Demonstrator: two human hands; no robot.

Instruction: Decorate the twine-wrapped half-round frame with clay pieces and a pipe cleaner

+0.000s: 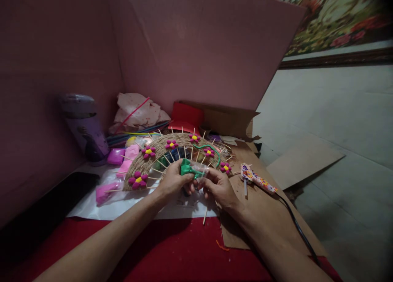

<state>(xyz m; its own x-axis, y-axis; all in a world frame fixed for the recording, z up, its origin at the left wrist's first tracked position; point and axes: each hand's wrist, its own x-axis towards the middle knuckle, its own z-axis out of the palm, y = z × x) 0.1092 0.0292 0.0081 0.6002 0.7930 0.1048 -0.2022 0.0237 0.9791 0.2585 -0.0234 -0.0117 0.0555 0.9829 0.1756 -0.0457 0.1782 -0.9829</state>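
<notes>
A lump of green modelling clay (186, 167) in a clear plastic bag (201, 168) is held between both hands. My left hand (173, 179) is closed around the clay end, thumb on top. My right hand (218, 186) pinches the bag's other side. Just behind them lies a half-ring woven of twine (161, 145) over thin wooden sticks, whose ends poke out along both edges. Magenta clay flowers with yellow centres (138, 179) sit along it. A thin green clay strand (215, 147) curves over its right part.
A flowered glue gun (258, 179) with a black cord rests on cardboard (270, 220) at the right. Pink clay packets (106, 192) lie left, near a purple tumbler (86, 130). Pink board walls (190, 40) stand behind. Red cloth (172, 249) covers the front.
</notes>
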